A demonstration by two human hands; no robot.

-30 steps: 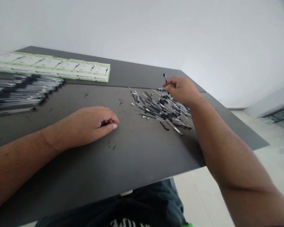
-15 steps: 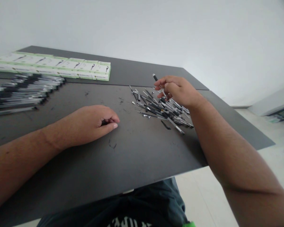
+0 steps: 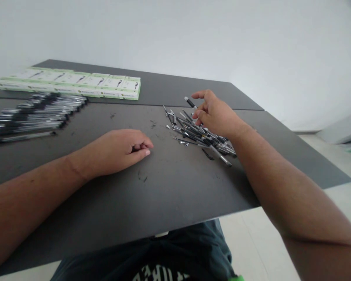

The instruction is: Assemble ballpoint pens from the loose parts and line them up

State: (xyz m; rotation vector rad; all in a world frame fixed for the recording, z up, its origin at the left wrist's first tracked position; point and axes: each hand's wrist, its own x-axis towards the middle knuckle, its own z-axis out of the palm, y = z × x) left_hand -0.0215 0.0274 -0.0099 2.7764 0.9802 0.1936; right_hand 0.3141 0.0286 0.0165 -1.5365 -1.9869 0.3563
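My right hand (image 3: 213, 113) is above the loose pile of pens and pen parts (image 3: 204, 136). Its thumb and some fingers close round a pen barrel (image 3: 190, 102) with a black grip and a pale tip, which points up and left; the index finger stretches out past it. The barrel's other end is hidden by the hand. My left hand (image 3: 128, 150) rests on the table, loosely curled, thumb near the fingertips. Its palm is in shadow, so I cannot see whether anything lies inside. Small silver tips (image 3: 184, 143) and a black cap clip (image 3: 207, 154) lie beside the pile.
At the left, pens with black grips (image 3: 38, 113) lie side by side in a row. Behind them stands a line of green and white boxes (image 3: 76, 84). Dark ink marks dot the grey table (image 3: 163, 187). A white wall rises behind; the table's front edge is close to my lap.
My right hand has shifted slightly left, and its index finger has lifted and straightened off the pen barrel. The left hand keeps its curled pose. The view has turned slightly left.
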